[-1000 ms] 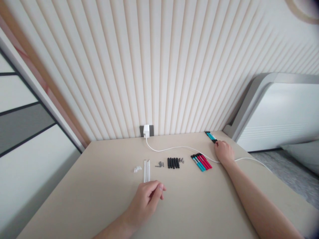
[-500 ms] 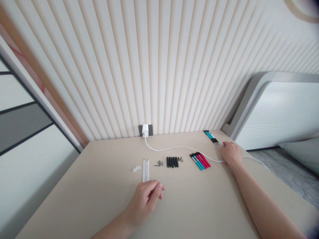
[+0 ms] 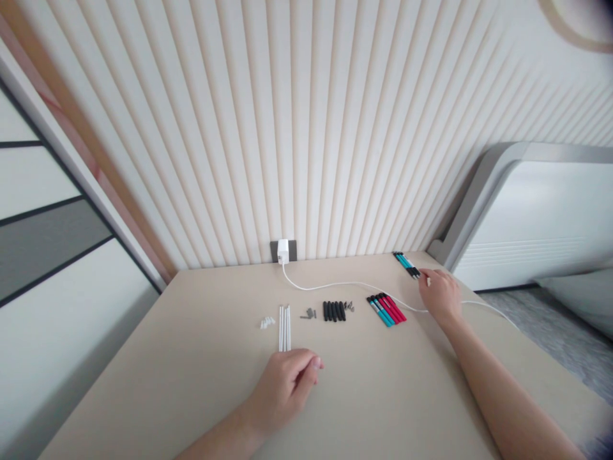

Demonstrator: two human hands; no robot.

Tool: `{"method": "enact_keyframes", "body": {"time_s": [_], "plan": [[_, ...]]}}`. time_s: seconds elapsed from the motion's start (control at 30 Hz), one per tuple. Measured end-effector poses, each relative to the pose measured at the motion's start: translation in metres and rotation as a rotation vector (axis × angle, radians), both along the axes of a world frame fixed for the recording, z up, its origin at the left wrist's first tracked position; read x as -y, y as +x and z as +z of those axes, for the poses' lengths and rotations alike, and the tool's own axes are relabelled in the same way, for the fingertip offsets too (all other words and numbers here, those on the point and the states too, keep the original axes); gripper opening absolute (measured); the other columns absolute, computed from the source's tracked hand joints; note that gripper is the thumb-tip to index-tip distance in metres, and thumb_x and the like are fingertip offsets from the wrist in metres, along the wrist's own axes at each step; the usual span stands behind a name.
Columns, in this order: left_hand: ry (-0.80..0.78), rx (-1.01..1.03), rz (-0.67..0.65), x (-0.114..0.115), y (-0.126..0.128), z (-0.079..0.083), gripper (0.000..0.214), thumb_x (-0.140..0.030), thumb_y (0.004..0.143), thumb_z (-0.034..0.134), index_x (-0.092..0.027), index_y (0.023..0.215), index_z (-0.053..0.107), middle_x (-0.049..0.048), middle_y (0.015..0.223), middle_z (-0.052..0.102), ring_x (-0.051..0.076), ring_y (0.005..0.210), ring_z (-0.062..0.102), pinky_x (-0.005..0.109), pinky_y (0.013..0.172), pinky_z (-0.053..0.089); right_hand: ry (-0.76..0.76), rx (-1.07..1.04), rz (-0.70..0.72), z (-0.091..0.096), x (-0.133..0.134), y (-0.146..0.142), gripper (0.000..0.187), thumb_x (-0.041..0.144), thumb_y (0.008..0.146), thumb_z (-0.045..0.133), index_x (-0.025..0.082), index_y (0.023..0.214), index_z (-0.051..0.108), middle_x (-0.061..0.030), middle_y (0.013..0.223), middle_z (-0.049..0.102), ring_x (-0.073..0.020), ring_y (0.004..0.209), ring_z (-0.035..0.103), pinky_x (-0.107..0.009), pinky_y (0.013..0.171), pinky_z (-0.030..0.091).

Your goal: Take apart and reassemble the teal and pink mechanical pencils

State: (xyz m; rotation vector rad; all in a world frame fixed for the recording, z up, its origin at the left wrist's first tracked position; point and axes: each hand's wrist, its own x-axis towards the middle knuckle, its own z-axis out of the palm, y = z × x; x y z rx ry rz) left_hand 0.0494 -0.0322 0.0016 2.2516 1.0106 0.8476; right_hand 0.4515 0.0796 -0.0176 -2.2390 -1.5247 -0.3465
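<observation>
My right hand [image 3: 439, 295] rests on the beige table [image 3: 191, 383] at the right, fingers curled, fingertips touching the near end of a few teal and black pens [image 3: 407, 264] by the wall. My left hand [image 3: 286, 383] lies loosely curled near the front, just below several white tubes [image 3: 284, 327], holding nothing I can see. Between the hands lie a row of red, teal and black pen barrels [image 3: 387, 308], black grips [image 3: 334, 311], small grey parts [image 3: 309, 314] and white caps [image 3: 265, 322].
A white charger [image 3: 283, 252] is plugged in at the wall and its cable [image 3: 345, 284] runs right across the table, under my right hand. A white and grey unit [image 3: 531, 211] stands beyond the table's right edge.
My right hand drew back from the far pens, then returned to touch their near end. My left hand barely moved.
</observation>
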Motion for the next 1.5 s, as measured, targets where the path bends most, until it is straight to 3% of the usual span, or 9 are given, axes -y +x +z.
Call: {"method": "enact_keyframes", "body": {"time_s": [0.13,0.2,0.37,0.5,0.67,0.87,1.1,1.5], "plan": [[0.286,-0.235,-0.082,-0.001,-0.003,0.001,0.030,-0.022,0.097,0.039,-0.020,0.080,0.063,0.0023,0.067,0.065,0.015,0.062,0.060,0.027,0.063,0.043,0.141,-0.008,0.294,0.023,0.016,-0.062,0.032,0.025,0.094,0.042,0.017,0.110,0.069,-0.0106,0.104,0.068,-0.0249,0.100,0.058,-0.035,0.092,0.039],[0.367,-0.297,-0.053,-0.004,-0.005,0.000,0.028,-0.022,0.097,0.041,-0.020,0.080,0.063,0.0023,0.069,0.065,0.015,0.064,0.060,0.028,0.064,0.044,0.157,-0.016,0.450,0.035,0.028,-0.102,0.029,0.025,0.095,0.043,0.018,0.107,0.069,-0.0097,0.101,0.069,-0.0242,0.097,0.058,-0.035,0.092,0.039],[0.332,-0.399,0.149,-0.015,-0.010,0.000,0.024,-0.020,0.094,0.045,-0.020,0.078,0.062,0.0025,0.072,0.064,0.017,0.069,0.061,0.028,0.066,0.045,0.004,0.053,0.729,0.048,0.056,-0.203,0.022,0.018,0.093,0.049,0.024,0.095,0.070,-0.0056,0.088,0.068,-0.0229,0.088,0.058,-0.033,0.080,0.039],[0.336,-0.541,0.258,-0.018,-0.011,0.002,0.016,-0.018,0.090,0.049,-0.019,0.082,0.063,0.0059,0.082,0.064,0.022,0.079,0.060,0.034,0.071,0.045,-0.017,0.059,0.765,0.035,0.068,-0.245,0.020,0.015,0.093,0.050,0.023,0.094,0.069,-0.0053,0.088,0.067,-0.0223,0.088,0.057,-0.033,0.078,0.039],[0.359,-0.655,0.340,-0.013,-0.010,0.003,0.014,-0.016,0.088,0.051,-0.018,0.093,0.065,0.0083,0.093,0.061,0.026,0.091,0.057,0.041,0.079,0.044,-0.013,-0.028,0.807,0.015,0.073,-0.230,0.023,0.017,0.095,0.048,0.024,0.100,0.070,-0.0049,0.089,0.067,-0.0217,0.089,0.057,-0.033,0.083,0.040],[0.323,-0.636,0.330,-0.012,-0.009,0.001,0.015,-0.014,0.089,0.050,-0.016,0.093,0.065,0.0094,0.095,0.060,0.026,0.093,0.057,0.042,0.082,0.045,-0.052,-0.097,0.730,0.014,0.064,-0.204,0.023,0.017,0.094,0.050,0.022,0.101,0.072,-0.0060,0.093,0.068,-0.0223,0.091,0.058,-0.033,0.086,0.042],[0.299,-0.662,0.317,-0.012,-0.007,0.004,0.017,-0.013,0.090,0.048,-0.016,0.093,0.064,0.0093,0.096,0.061,0.026,0.093,0.057,0.042,0.082,0.045,-0.159,-0.049,0.712,0.013,0.064,-0.211,0.019,0.021,0.090,0.059,0.025,0.104,0.072,-0.0065,0.095,0.064,-0.0228,0.094,0.057,-0.032,0.086,0.042],[0.293,-0.666,0.293,-0.010,-0.005,0.002,0.019,-0.012,0.092,0.046,-0.016,0.096,0.064,0.0082,0.098,0.061,0.025,0.094,0.057,0.042,0.082,0.047,-0.150,-0.047,0.710,0.010,0.058,-0.212,0.017,0.026,0.093,0.057,0.026,0.102,0.072,-0.0059,0.099,0.064,-0.0211,0.097,0.056,-0.031,0.088,0.039]]}}
